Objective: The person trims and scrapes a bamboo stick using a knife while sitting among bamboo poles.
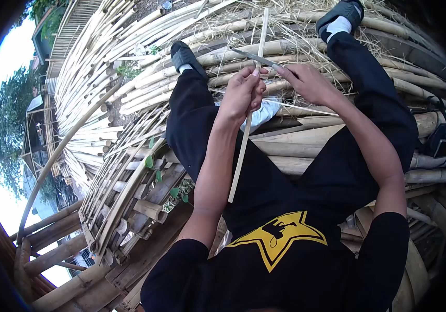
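My left hand [243, 94] is closed around a long, thin bamboo strip [240, 161]. The strip's upper end points away past my feet, and its lower end hangs over my lap. In my right hand [309, 84] is a knife [260, 59], its blade pointing left across the strip just above my left fingertips. Whether the edge touches the strip I cannot tell. The knife's handle is mostly hidden in my fist. Below my hands, a pale plastic bag [262, 115] lies between my legs, partly covered by my left hand and the strip.
Stacked bamboo poles [296, 148] lie under and around my legs. Thin shavings [296, 57] are scattered beyond my hands. A split-bamboo pile [124, 182] with green leaves stands at left, beside a curved pole [59, 151]. A dark strapped object [440, 136] rests at right.
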Motion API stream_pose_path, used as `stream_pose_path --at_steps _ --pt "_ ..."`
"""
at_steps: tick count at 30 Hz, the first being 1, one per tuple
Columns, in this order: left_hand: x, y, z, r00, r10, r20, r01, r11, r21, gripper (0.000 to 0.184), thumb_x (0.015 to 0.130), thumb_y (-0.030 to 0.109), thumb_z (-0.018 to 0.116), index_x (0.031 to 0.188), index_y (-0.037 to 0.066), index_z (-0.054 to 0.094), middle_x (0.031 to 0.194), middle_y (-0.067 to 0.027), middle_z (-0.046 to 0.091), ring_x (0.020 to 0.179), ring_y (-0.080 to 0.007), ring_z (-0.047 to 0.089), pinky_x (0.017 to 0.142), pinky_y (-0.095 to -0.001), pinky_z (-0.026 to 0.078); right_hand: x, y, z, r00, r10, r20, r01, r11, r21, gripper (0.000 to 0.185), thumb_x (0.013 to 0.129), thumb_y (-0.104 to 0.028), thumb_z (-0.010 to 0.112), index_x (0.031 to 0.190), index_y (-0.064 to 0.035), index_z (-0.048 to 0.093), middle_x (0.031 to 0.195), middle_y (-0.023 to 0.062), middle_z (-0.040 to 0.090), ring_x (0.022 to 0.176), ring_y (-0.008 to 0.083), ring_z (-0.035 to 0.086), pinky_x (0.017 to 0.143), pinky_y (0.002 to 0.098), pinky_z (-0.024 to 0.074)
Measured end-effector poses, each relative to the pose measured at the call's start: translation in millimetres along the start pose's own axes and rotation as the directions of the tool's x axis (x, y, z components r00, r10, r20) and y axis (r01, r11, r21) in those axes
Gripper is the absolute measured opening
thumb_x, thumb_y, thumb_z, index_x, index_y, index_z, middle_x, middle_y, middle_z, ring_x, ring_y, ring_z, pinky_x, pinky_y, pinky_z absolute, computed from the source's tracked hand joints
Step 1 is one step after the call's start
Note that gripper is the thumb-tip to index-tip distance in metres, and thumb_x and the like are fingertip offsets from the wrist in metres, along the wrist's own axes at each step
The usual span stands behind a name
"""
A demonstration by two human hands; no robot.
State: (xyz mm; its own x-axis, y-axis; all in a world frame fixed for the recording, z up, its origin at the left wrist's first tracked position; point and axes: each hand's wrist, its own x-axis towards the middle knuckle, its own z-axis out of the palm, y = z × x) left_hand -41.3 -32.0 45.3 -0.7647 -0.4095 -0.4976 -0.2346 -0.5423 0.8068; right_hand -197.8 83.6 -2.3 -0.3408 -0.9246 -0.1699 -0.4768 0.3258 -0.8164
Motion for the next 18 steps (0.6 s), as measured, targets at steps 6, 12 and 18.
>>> stream_pose_path --at_steps 6,12,18 --pt "2 -10 -3 0.999 -0.022 0.039 0.022 1.0 0.01 0.021 0.099 0.019 0.042 0.105 0.001 0.051 0.061 0.0018 0.04 0.036 -0.0034 0.027 0.033 -0.0191 0.02 1 13 -5 0.992 -0.09 0.087 0.095 0.994 -0.054 0.063 0.094 -0.054 0.037 0.074 0.0032 0.055 0.064 0.021 0.053 0.065 0.0378 0.052 0.064 0.0453 0.0419" --pt "-3 -16 -1 0.997 -0.071 0.021 0.072 0.995 -0.071 0.019 0.099 0.021 0.043 0.099 0.003 0.05 0.058 0.0034 0.034 0.035 -0.004 0.024 0.031 -0.02 0.017 5 26 0 0.978 -0.21 0.01 0.209 0.966 -0.154 0.049 0.096 -0.041 0.041 0.078 0.0027 0.054 0.065 0.0203 0.054 0.065 0.0402 0.051 0.061 0.0459 0.0389" --pt "-17 -17 -8 0.994 -0.107 0.035 0.11 0.989 -0.1 0.018 0.099 0.021 0.043 0.1 0.004 0.051 0.058 0.0038 0.032 0.035 -0.0033 0.023 0.031 -0.0202 0.017 53 100 -30 0.983 0.083 -0.167 -0.133 0.939 -0.317 0.066 0.094 -0.055 0.031 0.082 0.0006 0.064 0.075 0.0234 0.062 0.076 0.0402 0.061 0.073 0.0487 0.0464"
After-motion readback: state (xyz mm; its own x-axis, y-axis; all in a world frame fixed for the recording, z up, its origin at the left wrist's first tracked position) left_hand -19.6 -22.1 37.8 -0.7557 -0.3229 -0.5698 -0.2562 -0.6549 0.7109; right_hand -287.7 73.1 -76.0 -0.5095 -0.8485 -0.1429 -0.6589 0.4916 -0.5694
